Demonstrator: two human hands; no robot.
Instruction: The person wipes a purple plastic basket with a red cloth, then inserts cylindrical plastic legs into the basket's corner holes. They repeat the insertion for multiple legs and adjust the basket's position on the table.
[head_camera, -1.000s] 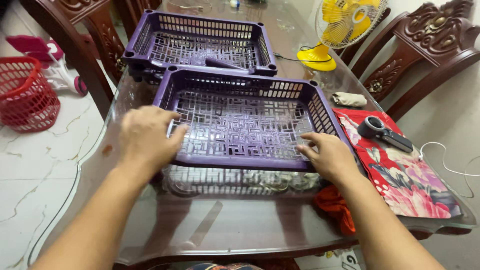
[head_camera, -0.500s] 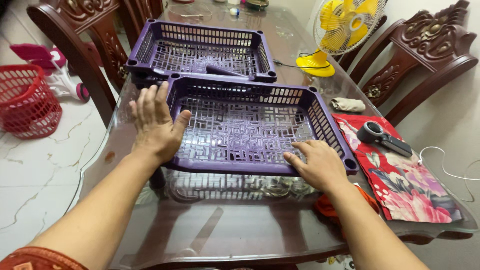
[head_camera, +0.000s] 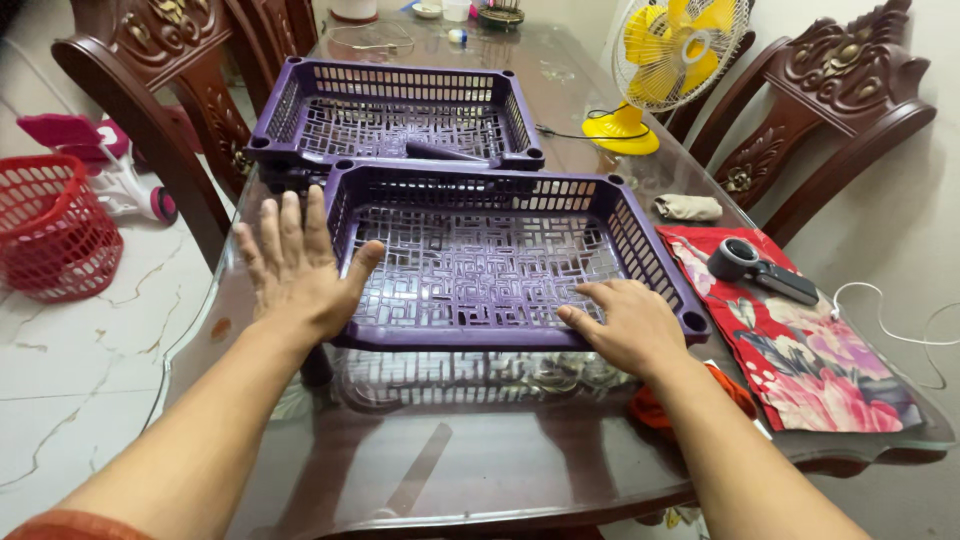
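The left hand covers the near left corner of the purple lattice tray, so that rim is hidden. Fingers spread flat, it holds nothing. The right hand rests open inside the tray's near right, on the glass table.

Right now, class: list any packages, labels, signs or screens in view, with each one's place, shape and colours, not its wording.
None can be made out: no package, label, sign or screen shows.
The hands are at a purple tray on the glass table.
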